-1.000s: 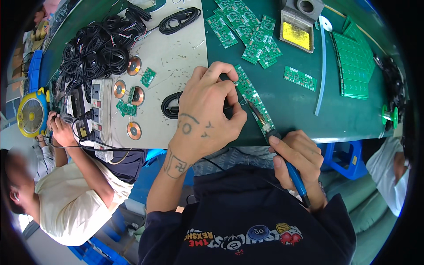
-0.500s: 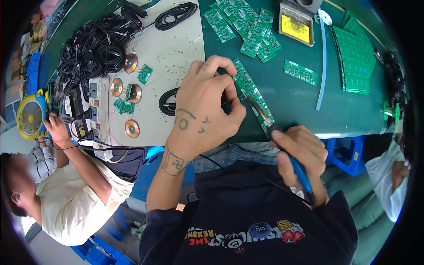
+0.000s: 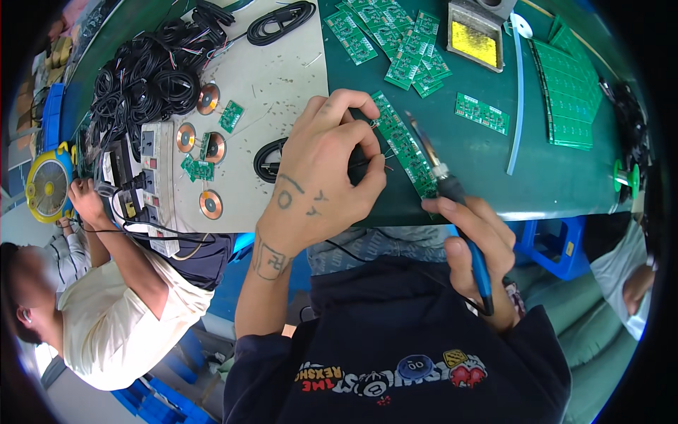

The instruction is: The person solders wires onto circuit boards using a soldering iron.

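My left hand (image 3: 321, 166) bends over a long green circuit board strip (image 3: 406, 148), its index fingertip at the strip's upper left edge. Its thumb and a finger pinch a thin black cable, whose fine wire ends poke out toward the board. Part of that cable lies coiled (image 3: 265, 161) behind the hand. In my right hand (image 3: 487, 240) is a soldering iron (image 3: 453, 189) with a blue handle. The iron's tip points up and left, just right of the strip and apart from it. One right fingertip is by the strip's lower end.
Loose circuit boards (image 3: 402, 42) lie piled beyond my hands, beside a yellow sponge tray (image 3: 474, 42). One board (image 3: 482, 114) lies right, near a pale blue strip (image 3: 516, 106) and stacked green panels (image 3: 568, 92). Left are tangled cables (image 3: 152, 78), copper coils (image 3: 210, 204), a power strip (image 3: 157, 173) and a co-worker.
My right hand has swung the soldering iron's tip up and away from the strip's wire ends. My left hand has shifted slightly left, still pinching the cable.
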Motion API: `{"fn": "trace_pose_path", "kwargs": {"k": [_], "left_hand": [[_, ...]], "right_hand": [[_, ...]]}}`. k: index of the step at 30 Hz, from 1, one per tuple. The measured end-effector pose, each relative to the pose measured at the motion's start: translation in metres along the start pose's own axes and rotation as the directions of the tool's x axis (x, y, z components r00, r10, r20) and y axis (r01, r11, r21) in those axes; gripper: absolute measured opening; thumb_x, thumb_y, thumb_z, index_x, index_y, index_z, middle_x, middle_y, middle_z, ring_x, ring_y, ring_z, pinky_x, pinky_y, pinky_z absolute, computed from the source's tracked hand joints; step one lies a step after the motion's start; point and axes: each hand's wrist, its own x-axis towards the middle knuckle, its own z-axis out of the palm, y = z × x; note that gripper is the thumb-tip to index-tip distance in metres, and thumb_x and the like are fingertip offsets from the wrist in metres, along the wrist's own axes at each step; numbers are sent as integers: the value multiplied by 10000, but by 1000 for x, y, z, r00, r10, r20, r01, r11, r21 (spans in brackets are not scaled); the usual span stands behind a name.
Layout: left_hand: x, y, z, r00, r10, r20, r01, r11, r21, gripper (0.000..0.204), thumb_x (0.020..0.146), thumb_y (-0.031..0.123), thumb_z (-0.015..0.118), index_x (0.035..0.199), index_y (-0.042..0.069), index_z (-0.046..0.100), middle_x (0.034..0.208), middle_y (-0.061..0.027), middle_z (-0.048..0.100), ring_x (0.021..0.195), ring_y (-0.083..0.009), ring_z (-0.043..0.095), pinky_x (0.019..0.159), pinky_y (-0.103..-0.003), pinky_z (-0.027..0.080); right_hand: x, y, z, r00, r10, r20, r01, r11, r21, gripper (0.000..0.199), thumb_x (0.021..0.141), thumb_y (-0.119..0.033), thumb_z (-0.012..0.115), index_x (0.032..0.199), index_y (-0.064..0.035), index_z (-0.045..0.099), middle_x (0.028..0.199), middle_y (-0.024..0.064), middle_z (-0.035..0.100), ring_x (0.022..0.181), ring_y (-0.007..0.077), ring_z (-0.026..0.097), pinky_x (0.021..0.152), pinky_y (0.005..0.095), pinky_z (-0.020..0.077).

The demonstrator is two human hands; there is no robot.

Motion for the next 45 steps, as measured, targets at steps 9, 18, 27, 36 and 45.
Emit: {"fn": "trace_pose_path", "kwargs": {"k": [9, 18, 27, 36, 45], "left_hand": [[-4, -7, -7, 996, 84, -2, -84, 994, -73, 113, 782, -14, 781, 846, 45, 708, 1306, -35, 654, 1070, -238, 574, 929, -350, 495], [-5, -14, 7, 959, 250, -132, -240, 967, 88, 137, 783, -17, 791, 877, 43, 710, 1248, -43, 695, 1057, -240, 595, 873, -337, 510], [-4, 0, 6, 978, 164, -125, -157, 985, 68, 122, 793, -34, 753, 861, 39, 683, 1244, -37, 693, 1043, -232, 592, 848, -331, 507], [1, 12, 6, 993, 87, -80, -69, 975, 210, 100, 817, -32, 718, 837, 37, 649, 1231, -19, 689, 1004, -232, 585, 834, -324, 504], [1, 16, 12, 989, 74, -130, -39, 966, 256, 102, 819, -42, 702, 829, 41, 643, 1228, -15, 692, 979, -228, 581, 814, -324, 503]], "right_hand": [[4, 3, 7, 1000, -1, -4, 1, 1000, -25, 293, 941, -104, 714, 1204, 13, 770, 1070, 168, 733, 683, 187, 589, 624, 285, 495], [3, 5, 9, 1000, 1, -23, -2, 999, -36, 299, 931, -91, 720, 1210, 1, 774, 1059, 158, 736, 673, 183, 584, 611, 276, 490], [1, 6, 8, 1000, -5, -12, 5, 999, -46, 304, 918, -89, 728, 1205, -2, 779, 1096, 159, 737, 686, 190, 598, 624, 281, 500], [6, 2, -9, 999, -43, -23, 43, 999, 5, 276, 865, -51, 713, 1119, 22, 789, 913, 157, 737, 678, 224, 638, 658, 310, 542], [11, 4, -23, 992, -119, 43, 121, 992, -33, 257, 795, -38, 711, 1025, 20, 810, 743, 115, 704, 590, 237, 618, 633, 324, 548]]}}
